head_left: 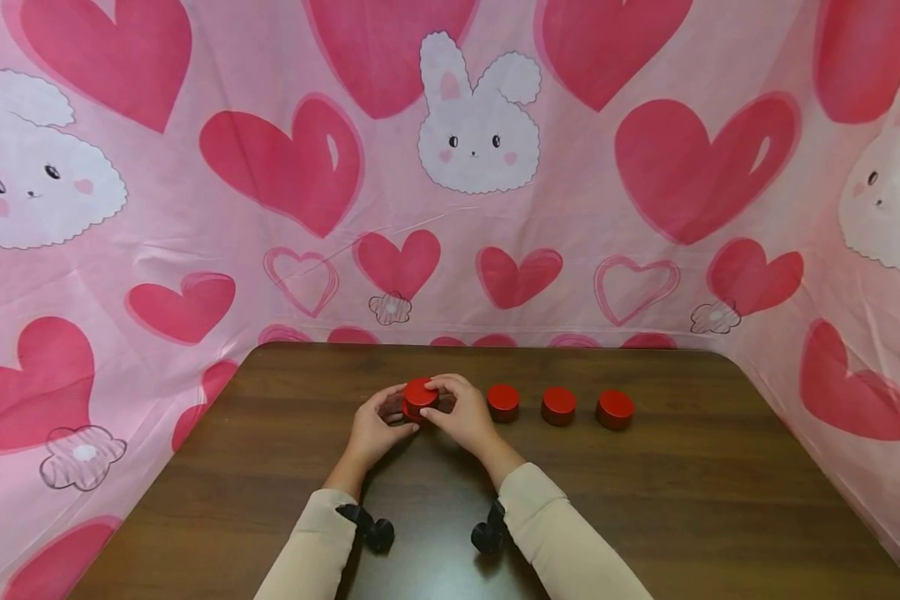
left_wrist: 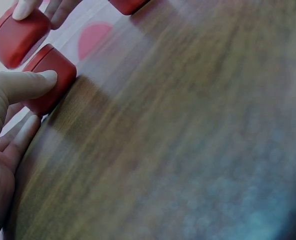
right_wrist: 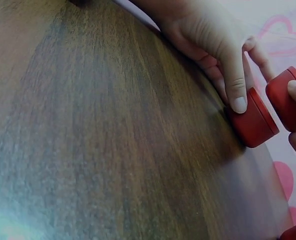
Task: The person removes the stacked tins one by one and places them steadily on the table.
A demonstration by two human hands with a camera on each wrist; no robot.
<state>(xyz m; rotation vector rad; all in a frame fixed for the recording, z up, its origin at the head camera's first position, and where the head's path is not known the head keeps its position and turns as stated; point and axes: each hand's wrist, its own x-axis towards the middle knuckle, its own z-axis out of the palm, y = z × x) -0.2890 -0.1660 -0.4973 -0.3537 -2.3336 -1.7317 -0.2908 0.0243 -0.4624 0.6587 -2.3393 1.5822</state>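
Note:
My left hand (head_left: 375, 429) grips a round red tin (left_wrist: 60, 82) that stands on the wooden table, thumb against its near side. Directly over it, my right hand (head_left: 467, 417) pinches a second red tin (head_left: 422, 395) between thumb and fingers. A narrow gap shows between the two tins in the right wrist view, and the upper one (right_wrist: 286, 100) looks slightly tilted there. From the head view, the upper tin hides most of the lower one.
Three more red tins stand in a row to the right of my hands: a near one (head_left: 503, 403), a middle one (head_left: 558, 406) and a far-right one (head_left: 615, 409). Behind the brown table (head_left: 690, 500) hangs a pink cloth (head_left: 570, 208) with hearts and rabbits.

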